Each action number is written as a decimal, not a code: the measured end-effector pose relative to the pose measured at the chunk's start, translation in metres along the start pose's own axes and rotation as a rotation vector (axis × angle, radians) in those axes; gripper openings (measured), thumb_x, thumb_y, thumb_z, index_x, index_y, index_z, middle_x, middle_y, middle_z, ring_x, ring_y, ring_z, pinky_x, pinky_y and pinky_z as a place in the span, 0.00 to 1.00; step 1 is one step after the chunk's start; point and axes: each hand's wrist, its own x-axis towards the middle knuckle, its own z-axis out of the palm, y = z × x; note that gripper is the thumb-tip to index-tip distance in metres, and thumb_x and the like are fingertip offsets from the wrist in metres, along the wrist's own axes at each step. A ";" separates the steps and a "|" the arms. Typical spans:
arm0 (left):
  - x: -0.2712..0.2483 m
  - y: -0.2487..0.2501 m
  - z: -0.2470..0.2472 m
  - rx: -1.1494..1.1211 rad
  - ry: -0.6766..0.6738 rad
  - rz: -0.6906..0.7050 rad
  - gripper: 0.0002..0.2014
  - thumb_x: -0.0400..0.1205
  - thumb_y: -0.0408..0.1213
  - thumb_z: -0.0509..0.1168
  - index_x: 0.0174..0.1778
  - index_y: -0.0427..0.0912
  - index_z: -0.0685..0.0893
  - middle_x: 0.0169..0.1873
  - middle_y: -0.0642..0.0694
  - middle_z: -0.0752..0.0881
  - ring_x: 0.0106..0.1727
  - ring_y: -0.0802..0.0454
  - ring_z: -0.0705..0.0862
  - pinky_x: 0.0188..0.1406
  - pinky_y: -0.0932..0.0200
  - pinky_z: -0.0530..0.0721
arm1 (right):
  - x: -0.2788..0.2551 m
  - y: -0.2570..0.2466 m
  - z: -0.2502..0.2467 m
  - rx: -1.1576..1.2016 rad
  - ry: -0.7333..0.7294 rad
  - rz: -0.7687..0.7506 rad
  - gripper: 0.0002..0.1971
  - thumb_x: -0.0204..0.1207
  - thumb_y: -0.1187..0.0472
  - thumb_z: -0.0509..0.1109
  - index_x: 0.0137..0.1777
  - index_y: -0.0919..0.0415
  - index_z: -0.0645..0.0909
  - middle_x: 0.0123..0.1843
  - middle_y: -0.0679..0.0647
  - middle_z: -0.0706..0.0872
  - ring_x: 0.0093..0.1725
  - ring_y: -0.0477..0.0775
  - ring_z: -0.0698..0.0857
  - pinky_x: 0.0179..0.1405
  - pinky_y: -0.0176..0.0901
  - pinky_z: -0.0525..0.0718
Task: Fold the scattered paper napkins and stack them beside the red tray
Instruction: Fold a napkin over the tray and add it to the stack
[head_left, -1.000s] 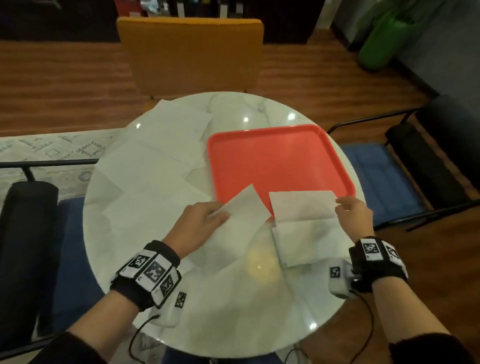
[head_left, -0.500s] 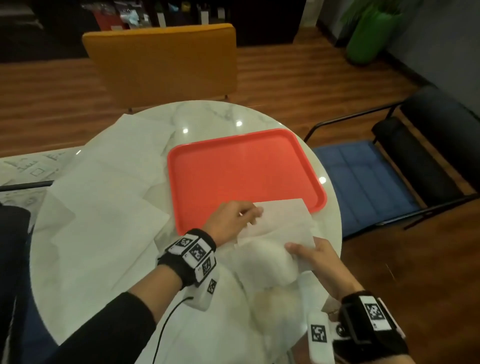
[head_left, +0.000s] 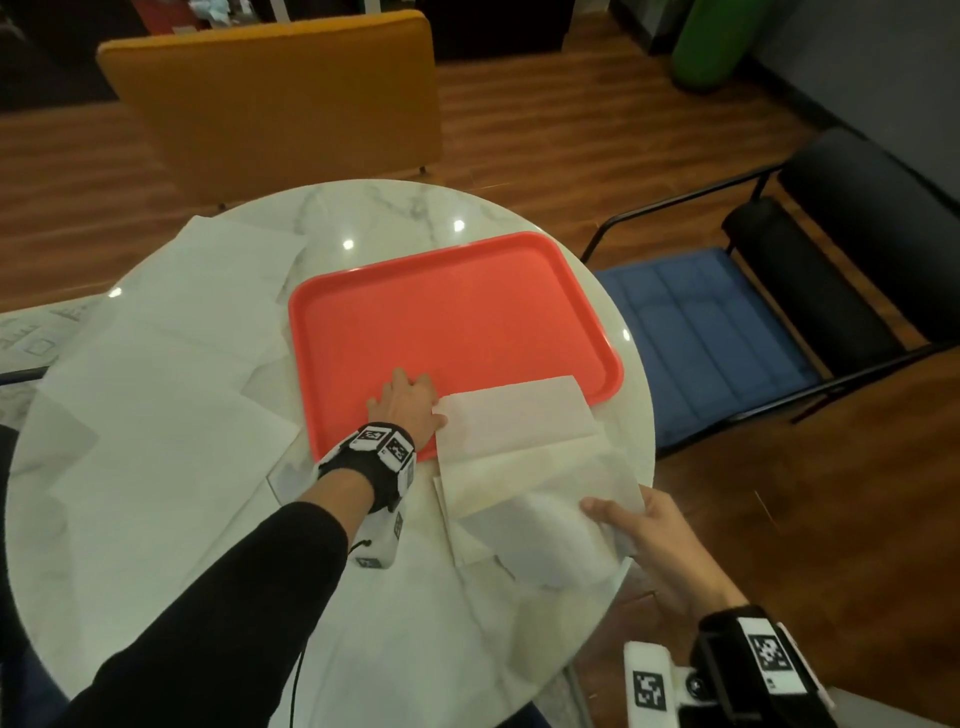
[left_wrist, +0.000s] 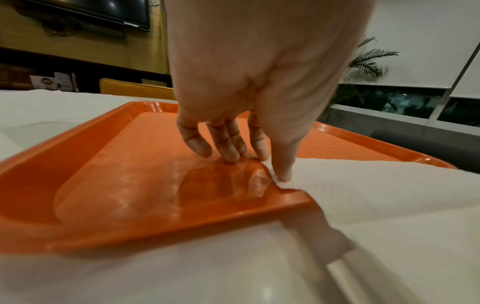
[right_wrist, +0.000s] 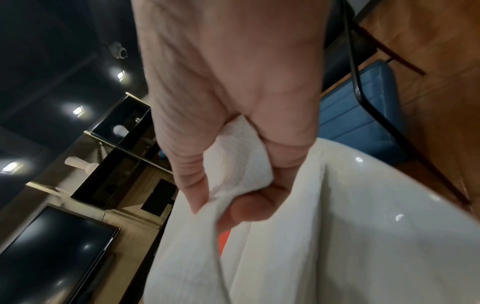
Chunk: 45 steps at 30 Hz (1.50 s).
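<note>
My left hand (head_left: 408, 402) lies spread on the red tray (head_left: 447, 312), thumb pressing the napkin (head_left: 514, 415) edge. My right hand (head_left: 641, 530) pinches its near corner off the table (head_left: 363, 623)

The right hand (right_wrist: 233, 102) pinches a white paper napkin (right_wrist: 324, 236) corner; a blue chair seat (right_wrist: 358, 107) sits at two o'clock.

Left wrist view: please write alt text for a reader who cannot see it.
A left hand reaches down into a red tray, its thumb pressing the edge of a white paper napkin that lies over the tray's near rim, fingers touching the tray floor.
</note>
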 end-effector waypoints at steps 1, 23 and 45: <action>0.000 0.000 0.002 -0.010 0.004 0.006 0.12 0.78 0.44 0.68 0.54 0.44 0.78 0.57 0.42 0.72 0.60 0.42 0.74 0.59 0.44 0.70 | -0.003 0.002 -0.005 0.010 0.015 0.002 0.13 0.72 0.60 0.75 0.55 0.63 0.86 0.52 0.57 0.91 0.54 0.59 0.89 0.62 0.64 0.82; -0.095 -0.014 0.046 0.040 0.107 0.818 0.19 0.66 0.28 0.71 0.48 0.55 0.86 0.42 0.56 0.81 0.43 0.54 0.82 0.51 0.57 0.61 | -0.061 -0.064 -0.040 -0.122 0.204 -0.276 0.06 0.75 0.59 0.70 0.50 0.57 0.83 0.43 0.50 0.91 0.41 0.48 0.91 0.32 0.37 0.88; -0.103 -0.006 0.017 -1.104 -0.310 -0.122 0.20 0.76 0.27 0.71 0.62 0.35 0.77 0.53 0.37 0.87 0.48 0.47 0.88 0.36 0.57 0.89 | 0.049 -0.004 0.012 -0.348 0.290 -0.023 0.15 0.72 0.56 0.73 0.53 0.66 0.83 0.53 0.63 0.87 0.55 0.64 0.84 0.57 0.58 0.84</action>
